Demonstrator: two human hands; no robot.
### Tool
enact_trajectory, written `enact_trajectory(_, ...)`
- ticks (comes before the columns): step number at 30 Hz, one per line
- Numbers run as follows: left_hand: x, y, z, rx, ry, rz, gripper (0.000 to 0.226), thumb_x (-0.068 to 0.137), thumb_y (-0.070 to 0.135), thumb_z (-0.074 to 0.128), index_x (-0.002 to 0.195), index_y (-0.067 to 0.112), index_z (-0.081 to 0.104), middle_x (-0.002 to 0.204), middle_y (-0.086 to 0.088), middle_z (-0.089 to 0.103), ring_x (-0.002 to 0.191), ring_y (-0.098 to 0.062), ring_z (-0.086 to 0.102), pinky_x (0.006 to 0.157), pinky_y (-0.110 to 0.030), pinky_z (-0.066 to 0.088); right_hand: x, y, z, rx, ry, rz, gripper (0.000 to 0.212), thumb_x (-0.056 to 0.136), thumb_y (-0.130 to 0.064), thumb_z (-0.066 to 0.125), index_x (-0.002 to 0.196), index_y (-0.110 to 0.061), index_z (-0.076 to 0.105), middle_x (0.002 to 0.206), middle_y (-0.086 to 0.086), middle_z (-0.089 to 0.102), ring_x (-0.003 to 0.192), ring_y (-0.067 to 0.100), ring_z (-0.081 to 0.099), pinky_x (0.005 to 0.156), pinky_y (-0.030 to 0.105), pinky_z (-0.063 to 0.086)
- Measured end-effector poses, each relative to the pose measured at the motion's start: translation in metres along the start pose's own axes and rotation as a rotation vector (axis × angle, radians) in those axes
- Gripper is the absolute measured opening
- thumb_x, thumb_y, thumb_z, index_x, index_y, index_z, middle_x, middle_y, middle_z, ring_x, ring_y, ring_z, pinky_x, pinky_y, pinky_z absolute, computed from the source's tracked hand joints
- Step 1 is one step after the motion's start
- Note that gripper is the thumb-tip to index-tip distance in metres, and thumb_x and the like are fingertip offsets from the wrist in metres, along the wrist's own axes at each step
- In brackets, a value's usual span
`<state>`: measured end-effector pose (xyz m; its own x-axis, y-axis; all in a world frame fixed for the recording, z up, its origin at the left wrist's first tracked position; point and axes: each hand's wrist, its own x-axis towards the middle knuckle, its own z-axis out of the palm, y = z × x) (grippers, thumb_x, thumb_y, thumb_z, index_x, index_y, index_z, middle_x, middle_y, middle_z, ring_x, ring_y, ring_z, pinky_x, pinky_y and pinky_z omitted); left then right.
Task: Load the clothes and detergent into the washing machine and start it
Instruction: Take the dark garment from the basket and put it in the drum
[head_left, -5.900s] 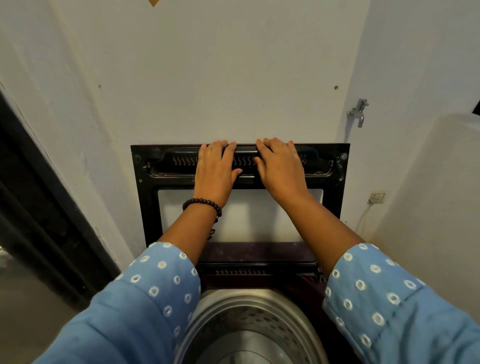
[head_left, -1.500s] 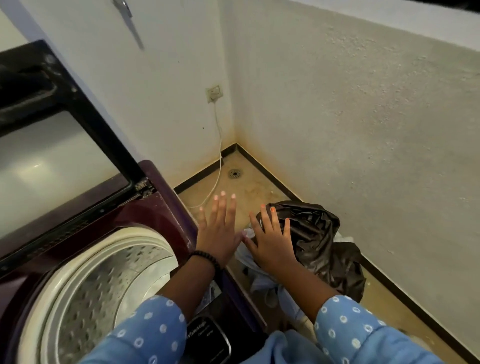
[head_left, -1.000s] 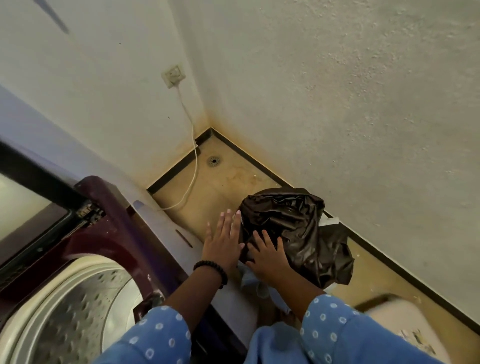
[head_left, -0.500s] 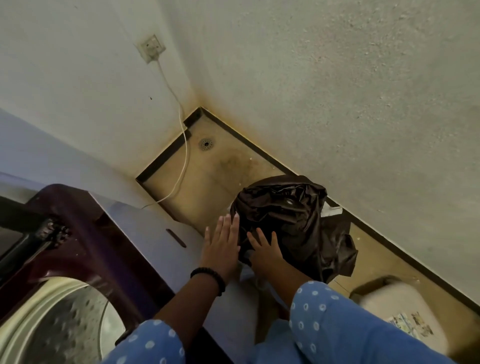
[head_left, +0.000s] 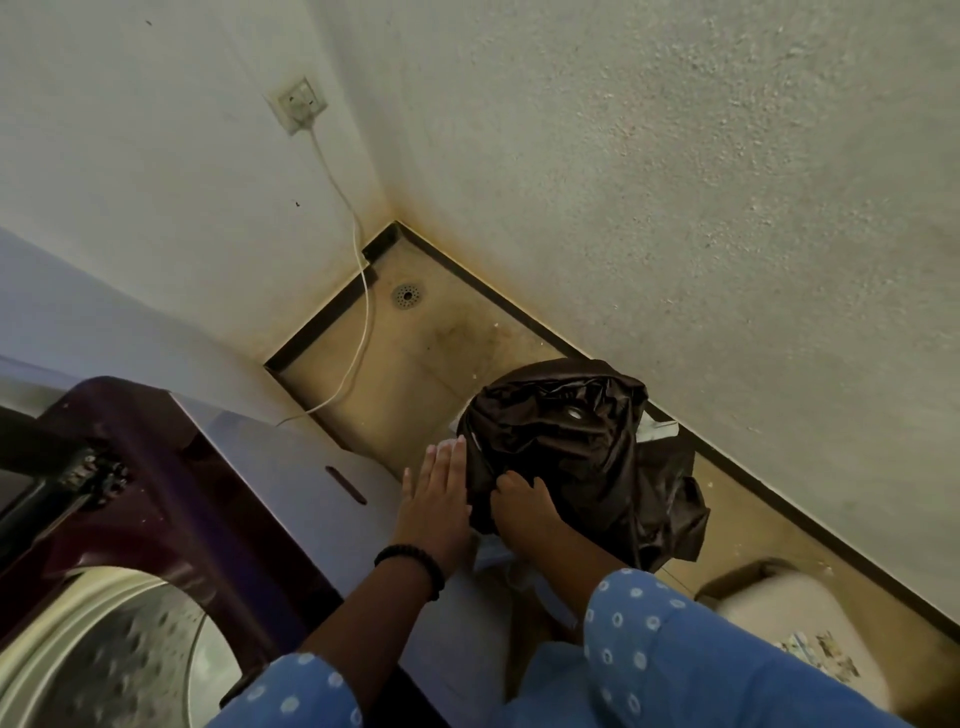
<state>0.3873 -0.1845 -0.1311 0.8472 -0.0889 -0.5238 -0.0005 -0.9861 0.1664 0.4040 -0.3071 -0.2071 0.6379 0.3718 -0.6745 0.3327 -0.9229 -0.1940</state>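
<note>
A pile of clothes sits on the floor to the right of the washing machine, topped by a shiny dark brown garment (head_left: 582, 447) with pale blue cloth (head_left: 498, 556) under it. My right hand (head_left: 519, 512) curls its fingers into the lower left edge of the brown garment. My left hand (head_left: 434, 496) is flat with straight fingers, just left of the pile beside the machine's side. The washing machine (head_left: 156, 467) is maroon, its lid raised, and its steel drum (head_left: 119, 654) shows at lower left.
A white power cord (head_left: 358, 291) runs from a wall socket (head_left: 296, 104) down to the floor behind the machine. A floor drain (head_left: 407, 295) sits in the corner. A pale container (head_left: 800, 629) stands on the floor at lower right, near the wall.
I turned from the raised lid toward the floor on the right. Both hands reached down to the pile, and my right hand's fingers have curled into the brown garment.
</note>
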Motion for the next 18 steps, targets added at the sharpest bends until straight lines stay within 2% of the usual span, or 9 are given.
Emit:
enact_trajectory(3,-0.002,0.000,-0.001,-0.018,0.011,-0.011,0.077,0.100,0.021,0.044,0.152,0.013,-0.012,0.163,-0.005,-0.003,0.150,-0.022,-0.006,0.121,-0.046,0.004,-0.006,0.006,-0.006,0.072,-0.002,-0.029,0.034,0.098,-0.017,0.048,0.131,-0.010,0.051,0.136,0.013,0.040,0.129,0.031,0.037,0.105,0.047,0.035)
enact_trajectory(6,-0.006,-0.002,-0.002,-0.114,0.026,-0.029,0.083,0.096,0.021,0.052,0.153,0.014,-0.009,0.163,-0.005,0.000,0.150,-0.023,-0.004,0.121,-0.047,0.005,-0.015,0.013,-0.019,0.282,0.065,-0.009,0.033,0.097,-0.018,0.052,0.128,-0.006,0.054,0.132,0.015,0.042,0.117,0.034,0.047,0.096,0.042,0.043)
enact_trajectory(8,-0.008,-0.003,-0.003,-0.195,0.032,-0.045,0.088,0.094,0.021,0.057,0.153,0.014,-0.006,0.163,-0.004,0.001,0.150,-0.024,-0.003,0.121,-0.048,0.008,-0.024,0.019,-0.030,0.378,0.151,0.022,0.031,0.096,-0.017,0.055,0.123,-0.005,0.060,0.129,0.014,0.046,0.112,0.032,0.051,0.094,0.039,0.045)
enact_trajectory(11,-0.013,-0.003,-0.006,-0.234,0.034,-0.067,0.095,0.090,0.023,0.063,0.153,0.013,-0.007,0.162,-0.005,0.002,0.150,-0.025,0.000,0.121,-0.048,0.010,-0.041,0.031,-0.044,0.506,0.342,0.109,0.023,0.089,-0.004,0.055,0.105,-0.008,0.071,0.117,0.011,0.061,0.104,0.030,0.058,0.089,0.033,0.046)
enact_trajectory(15,-0.015,-0.004,-0.008,-0.307,0.014,-0.101,0.107,0.083,0.030,0.073,0.152,0.010,-0.006,0.162,-0.007,0.006,0.149,-0.027,0.005,0.120,-0.047,0.016,-0.065,0.038,-0.058,0.773,0.563,0.115,0.011,0.085,0.000,0.055,0.086,-0.010,0.060,0.087,0.009,0.066,0.084,0.027,0.062,0.071,0.028,0.042)
enact_trajectory(18,-0.021,-0.004,-0.009,-0.431,0.001,-0.132,0.115,0.077,0.032,0.079,0.152,0.008,-0.004,0.161,-0.010,0.008,0.149,-0.027,0.006,0.120,-0.046,0.017,-0.084,0.037,-0.075,0.900,0.626,0.043,0.018,0.082,0.002,0.058,0.080,-0.014,0.051,0.079,0.009,0.061,0.075,0.021,0.059,0.062,0.016,0.039)
